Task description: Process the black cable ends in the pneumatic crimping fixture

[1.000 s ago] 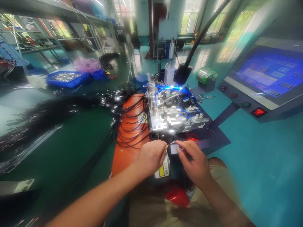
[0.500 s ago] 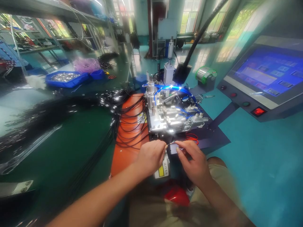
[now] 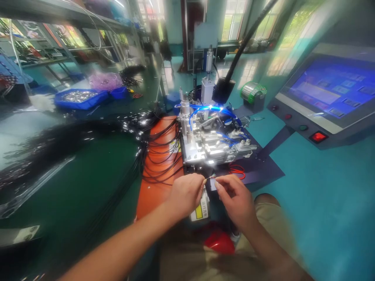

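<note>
My left hand (image 3: 189, 193) is closed on a thin cable, whose stripped end with fine wires (image 3: 211, 176) sticks out to the right between my hands. Close beside those wire tips is my right hand (image 3: 236, 195), its thumb and forefinger bent toward each other; whether they pinch a wire is too small to tell. Just beyond both hands stands a metal machine (image 3: 216, 146) with blue air tubes (image 3: 212, 108). Black cables (image 3: 161, 158) lie across the orange surface (image 3: 158, 195) left of my left hand.
A control screen (image 3: 336, 89) stands at the right. A wire spool (image 3: 253, 92) sits behind the machine. Red wire loops (image 3: 237, 170) lie near my right hand. At the far left are a blue tray (image 3: 79, 99) of small metal parts and a person's sleeve (image 3: 11, 68).
My right hand has shifted slightly left, its thumb and forefinger now nearer each other. The fine wire ends look more spread. My left hand has hardly moved.
</note>
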